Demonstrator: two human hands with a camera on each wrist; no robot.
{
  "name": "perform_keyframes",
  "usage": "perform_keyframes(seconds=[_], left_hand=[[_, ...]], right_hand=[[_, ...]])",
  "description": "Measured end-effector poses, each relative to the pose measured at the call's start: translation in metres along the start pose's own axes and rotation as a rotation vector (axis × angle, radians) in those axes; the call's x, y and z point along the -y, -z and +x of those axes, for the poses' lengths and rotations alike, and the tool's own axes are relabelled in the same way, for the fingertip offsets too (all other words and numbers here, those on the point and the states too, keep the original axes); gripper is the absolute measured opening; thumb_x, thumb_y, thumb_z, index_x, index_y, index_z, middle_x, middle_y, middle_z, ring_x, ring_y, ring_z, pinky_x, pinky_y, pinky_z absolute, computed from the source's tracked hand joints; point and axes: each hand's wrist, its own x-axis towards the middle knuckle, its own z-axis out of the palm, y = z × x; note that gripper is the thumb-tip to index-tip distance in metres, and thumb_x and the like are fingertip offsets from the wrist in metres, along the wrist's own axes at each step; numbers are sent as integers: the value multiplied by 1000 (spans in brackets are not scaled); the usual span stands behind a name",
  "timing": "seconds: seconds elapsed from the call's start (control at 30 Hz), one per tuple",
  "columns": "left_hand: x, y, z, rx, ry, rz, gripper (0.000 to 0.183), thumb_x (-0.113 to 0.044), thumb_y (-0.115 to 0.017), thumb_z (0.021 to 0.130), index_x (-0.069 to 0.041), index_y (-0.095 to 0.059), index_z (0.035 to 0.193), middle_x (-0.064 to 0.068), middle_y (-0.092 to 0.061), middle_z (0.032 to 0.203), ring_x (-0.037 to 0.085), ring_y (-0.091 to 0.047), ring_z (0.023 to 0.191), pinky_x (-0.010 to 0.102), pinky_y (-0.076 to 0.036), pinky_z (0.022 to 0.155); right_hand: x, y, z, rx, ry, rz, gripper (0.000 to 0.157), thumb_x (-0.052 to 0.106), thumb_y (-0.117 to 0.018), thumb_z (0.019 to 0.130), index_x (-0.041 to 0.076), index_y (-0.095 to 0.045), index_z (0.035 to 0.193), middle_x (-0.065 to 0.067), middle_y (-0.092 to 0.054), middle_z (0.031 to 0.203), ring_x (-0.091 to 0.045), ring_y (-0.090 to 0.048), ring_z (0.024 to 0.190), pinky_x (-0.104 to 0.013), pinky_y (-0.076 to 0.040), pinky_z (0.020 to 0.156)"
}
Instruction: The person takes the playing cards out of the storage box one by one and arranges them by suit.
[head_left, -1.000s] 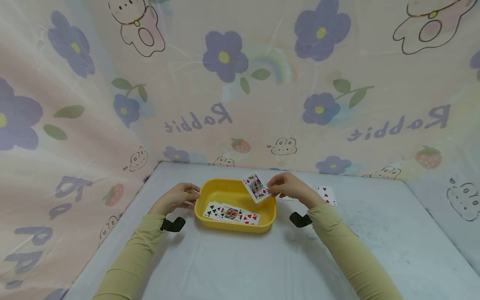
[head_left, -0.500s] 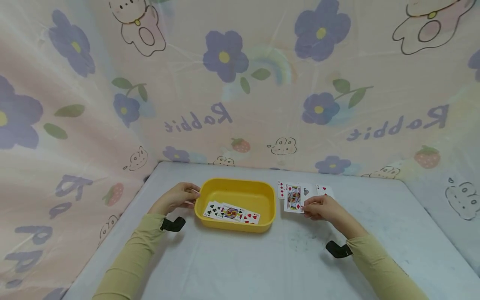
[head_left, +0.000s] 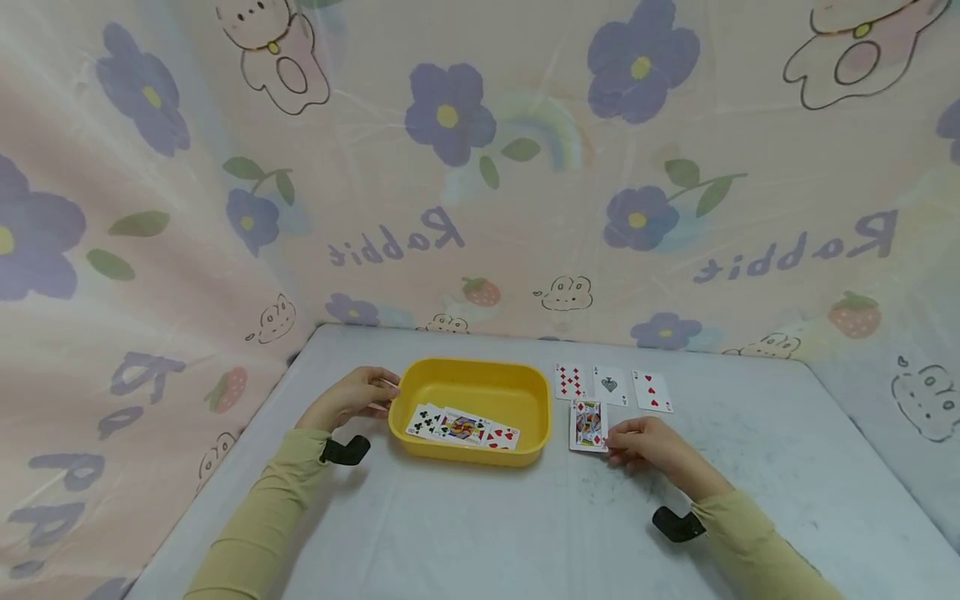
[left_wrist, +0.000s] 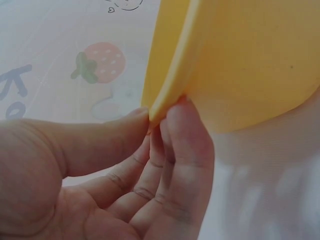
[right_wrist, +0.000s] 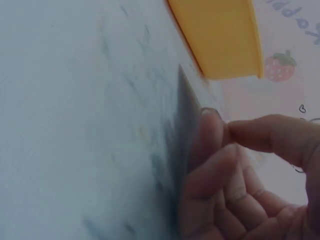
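A shallow yellow plastic tray point(head_left: 472, 387) stands in the middle of the table in the head view. My left hand point(head_left: 356, 396) pinches its left rim between thumb and fingers; the left wrist view shows the thumb point(left_wrist: 115, 137) on the outer side. To the right of the tray, my right hand point(head_left: 651, 443) pinches the right edge of a face card of diamonds point(head_left: 587, 425), face up and close over the table. Seen from the right wrist, that card point(right_wrist: 184, 90) appears nearly edge-on. Behind it lie the seven of diamonds point(head_left: 570, 382), ace of spades point(head_left: 610, 386) and a hearts card point(head_left: 652, 392) in a row.
Inside the tray, along its near side, overlap a clubs card point(head_left: 424, 420), another face card point(head_left: 462, 426) and a hearts card point(head_left: 501, 436). A white cloth point(head_left: 465, 533) covers the table. Printed curtains point(head_left: 525, 192) hang behind and at both sides.
My right hand has carried the diamonds face card from over the tray to the right, then lowered it nearer me, below the row of cards. The left hand stays at the tray's rim.
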Motion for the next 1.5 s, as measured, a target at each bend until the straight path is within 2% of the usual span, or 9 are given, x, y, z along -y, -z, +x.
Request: perform_keyframes(seconds=[0.33,0.63,1.13,1.23,1.3,1.37,1.5], left_hand=[[1,-1,-1,2,-7,4,33,-8,-57,96,5,-50,126,17,-60,104,22,-59,82,34,-56,73],[1,-3,-2,4,0,4,31,-6,-57,96,5,-50,125,17,-60,104,22,-59,83,37,-56,76],[1,-3,-2,8,4,-1,31,-6,-56,96,5,-50,125,17,-60,103,22,-59,83,38,-56,78],[1,-3,-2,13,3,-3,32,-7,-56,96,5,-50,125,17,-60,103,22,-59,83,38,-55,78],[1,-3,-2,15,0,-1,32,-7,-56,96,6,-49,125,17,-60,104,22,-59,84,38,-56,78],[1,-2,-1,16,-8,3,32,-7,-56,96,6,-49,125,17,-60,104,23,-59,84,37,-56,77],[1,0,1,14,-22,10,32,-7,-57,96,6,-50,125,17,-61,103,23,-59,84,35,-56,74]], right_hand=[[1,-7,5,69,0,45,23,12,-61,93,-9,-61,103,-13,-70,81,-15,-65,67,-28,-55,59],[2,-13,10,46,-49,47,21,8,-61,92,-10,-60,102,-13,-69,77,-16,-66,62,-29,-56,57],[4,-16,9,20,-64,16,17,7,-62,90,-9,-61,96,-12,-67,71,-16,-64,57,-28,-55,54],[4,-16,8,-10,-61,-9,16,7,-62,89,-8,-61,96,-12,-66,70,-16,-63,56,-29,-55,54],[6,-15,7,-43,-35,-49,17,8,-61,90,-7,-61,97,-12,-66,70,-17,-63,55,-30,-55,53],[12,-13,8,-81,27,-109,17,9,-60,91,-7,-60,98,-12,-67,71,-19,-64,58,-32,-56,55],[39,-12,15,-93,226,-224,20,10,-60,94,-8,-60,101,-16,-68,79,-27,-66,70,-39,-57,64]])
